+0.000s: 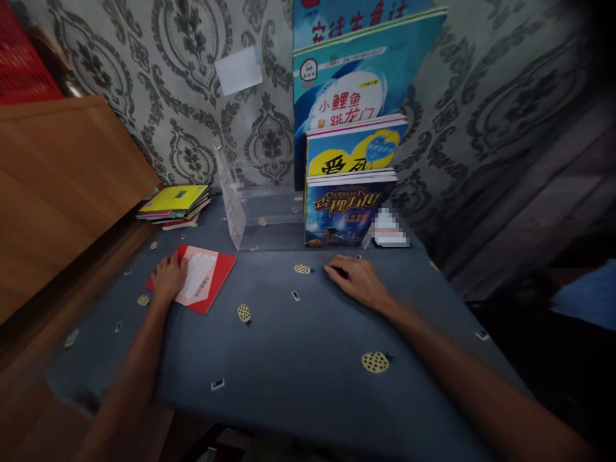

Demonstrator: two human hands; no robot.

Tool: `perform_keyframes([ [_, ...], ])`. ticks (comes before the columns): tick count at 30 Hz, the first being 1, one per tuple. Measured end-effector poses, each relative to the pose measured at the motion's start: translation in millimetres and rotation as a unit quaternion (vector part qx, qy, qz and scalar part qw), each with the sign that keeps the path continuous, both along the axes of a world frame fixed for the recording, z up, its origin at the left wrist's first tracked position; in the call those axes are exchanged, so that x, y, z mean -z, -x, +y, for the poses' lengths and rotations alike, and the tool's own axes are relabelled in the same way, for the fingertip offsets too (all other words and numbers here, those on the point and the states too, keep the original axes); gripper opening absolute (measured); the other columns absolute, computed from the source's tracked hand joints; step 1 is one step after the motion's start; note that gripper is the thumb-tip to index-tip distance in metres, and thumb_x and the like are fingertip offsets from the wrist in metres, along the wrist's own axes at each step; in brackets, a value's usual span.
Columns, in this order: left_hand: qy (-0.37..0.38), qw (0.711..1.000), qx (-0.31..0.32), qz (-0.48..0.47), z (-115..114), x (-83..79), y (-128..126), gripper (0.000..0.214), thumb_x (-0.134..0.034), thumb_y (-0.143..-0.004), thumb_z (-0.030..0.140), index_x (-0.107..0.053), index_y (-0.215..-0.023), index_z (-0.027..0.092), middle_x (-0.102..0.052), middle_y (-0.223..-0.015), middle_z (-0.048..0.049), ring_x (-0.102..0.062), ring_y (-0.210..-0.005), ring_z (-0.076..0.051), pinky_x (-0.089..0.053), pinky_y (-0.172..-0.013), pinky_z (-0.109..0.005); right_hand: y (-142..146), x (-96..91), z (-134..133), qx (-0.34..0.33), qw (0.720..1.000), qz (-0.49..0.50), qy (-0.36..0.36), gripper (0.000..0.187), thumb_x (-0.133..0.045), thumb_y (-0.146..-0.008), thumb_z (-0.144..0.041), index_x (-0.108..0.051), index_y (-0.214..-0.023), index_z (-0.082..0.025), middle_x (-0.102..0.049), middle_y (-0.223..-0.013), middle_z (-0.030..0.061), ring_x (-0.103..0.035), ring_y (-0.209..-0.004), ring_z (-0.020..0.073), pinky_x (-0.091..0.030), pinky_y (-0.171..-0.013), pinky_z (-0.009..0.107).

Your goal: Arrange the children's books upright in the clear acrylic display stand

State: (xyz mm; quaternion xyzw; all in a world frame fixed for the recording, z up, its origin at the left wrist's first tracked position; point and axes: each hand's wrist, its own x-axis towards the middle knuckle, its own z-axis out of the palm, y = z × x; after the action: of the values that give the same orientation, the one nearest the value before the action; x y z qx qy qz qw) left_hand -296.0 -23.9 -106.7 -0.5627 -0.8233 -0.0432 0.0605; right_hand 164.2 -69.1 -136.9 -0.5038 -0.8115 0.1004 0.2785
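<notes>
My left hand (169,277) lies on the left edge of a thin red book (205,279) that rests flat on the blue cloth (298,346); its fingers are curled on the cover. My right hand (355,277) rests palm down on the cloth, fingers stretched toward the left, holding nothing. Just beyond it several books (344,208) stand upright at the right end of a clear plastic book holder (240,212), with taller blue books (356,83) behind them against the wall.
A stack of thin colourful books (174,205) lies at the back left corner. A wooden panel (58,186) rises along the left side. Patterned wallpaper with a white note (239,69) stands behind. The table edge drops off on the right into dark space.
</notes>
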Motion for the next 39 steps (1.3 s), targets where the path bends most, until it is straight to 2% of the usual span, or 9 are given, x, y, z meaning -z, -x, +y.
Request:
perform_keyframes([
  [9,0.023,0.999,0.018,0.034,-41.6,-5.3,-53.3,0.054,-0.025,-0.102,0.032,-0.049,-0.144,0.009,-0.052,-0.145,-0.0273,-0.052,-0.131,-0.041,-0.046,-0.1,-0.061,5.2,0.6,-4.8,-0.001,0.994,-0.089,-0.056,0.028,-0.046,-0.101,-0.026,-0.071,-0.091,-0.019,-0.072,-0.091,0.008,-0.068,-0.086,0.0218,-0.046,-0.072,0.03],
  [15,0.082,0.989,0.077,0.099,-69.6,-23.8,-86.3,0.053,-0.028,-0.102,0.039,-0.064,-0.125,0.008,-0.067,-0.119,-0.0245,-0.064,-0.111,-0.04,-0.054,-0.084,-0.052,9.9,-2.6,-9.9,0.005,0.988,-0.127,-0.083,0.03,-0.045,-0.103,-0.027,-0.07,-0.088,-0.018,-0.072,-0.091,0.0087,-0.066,-0.085,0.0207,-0.042,-0.069,0.029],
  [21,0.115,0.98,0.12,0.114,-84.0,-39.1,-112.2,0.056,-0.031,-0.101,0.047,-0.071,-0.113,0.009,-0.071,-0.111,-0.0225,-0.069,-0.103,-0.039,-0.055,-0.08,-0.048,16.4,-4.1,-14.2,0.005,0.985,-0.121,-0.123,0.03,-0.045,-0.103,-0.025,-0.07,-0.088,-0.018,-0.071,-0.087,0.0079,-0.064,-0.082,0.0199,-0.041,-0.07,0.029],
  [28,0.132,0.969,0.181,0.103,-96.0,-46.5,-142.4,0.05,-0.034,-0.103,0.041,-0.071,-0.11,0.009,-0.071,-0.109,-0.0203,-0.071,-0.101,-0.035,-0.055,-0.078,-0.042,20.2,-4.5,-19.1,-0.002,0.983,-0.083,-0.161,0.026,-0.047,-0.102,-0.023,-0.069,-0.09,-0.018,-0.071,-0.09,0.0083,-0.064,-0.084,0.0201,-0.044,-0.073,0.03],
  [32,0.118,0.964,0.219,0.096,-99.3,-42.1,-155.7,0.043,-0.037,-0.104,0.036,-0.069,-0.113,0.01,-0.069,-0.111,-0.018,-0.067,-0.107,-0.033,-0.054,-0.079,-0.039,21.8,-3.7,-19.8,-0.022,0.984,-0.048,-0.171,0.025,-0.046,-0.103,-0.022,-0.069,-0.095,-0.018,-0.072,-0.096,0.009,-0.065,-0.089,0.021,-0.049,-0.078,0.031],
  [35,0.083,0.956,0.262,0.103,-98.1,-28.9,-160.5,0.039,-0.039,-0.104,0.034,-0.067,-0.119,0.01,-0.067,-0.115,-0.0167,-0.062,-0.113,-0.032,-0.053,-0.085,-0.039,22.7,-1.7,-18.8,-0.036,0.985,-0.029,-0.165,0.026,-0.045,-0.103,-0.023,-0.07,-0.098,-0.018,-0.073,-0.101,0.0103,-0.066,-0.093,0.0225,-0.051,-0.084,0.035],
  [39,0.045,0.943,0.313,0.102,-94.7,-13.1,-162.1,0.041,-0.038,-0.105,0.031,-0.06,-0.133,0.011,-0.065,-0.122,-0.0166,-0.059,-0.11,-0.03,-0.05,-0.092,-0.04,21.7,2.7,-16.3,-0.061,0.989,-0.024,-0.134,0.024,-0.047,-0.102,-0.024,-0.071,-0.106,-0.017,-0.072,-0.117,0.014,-0.065,-0.105,0.0262,-0.052,-0.09,0.042],
])
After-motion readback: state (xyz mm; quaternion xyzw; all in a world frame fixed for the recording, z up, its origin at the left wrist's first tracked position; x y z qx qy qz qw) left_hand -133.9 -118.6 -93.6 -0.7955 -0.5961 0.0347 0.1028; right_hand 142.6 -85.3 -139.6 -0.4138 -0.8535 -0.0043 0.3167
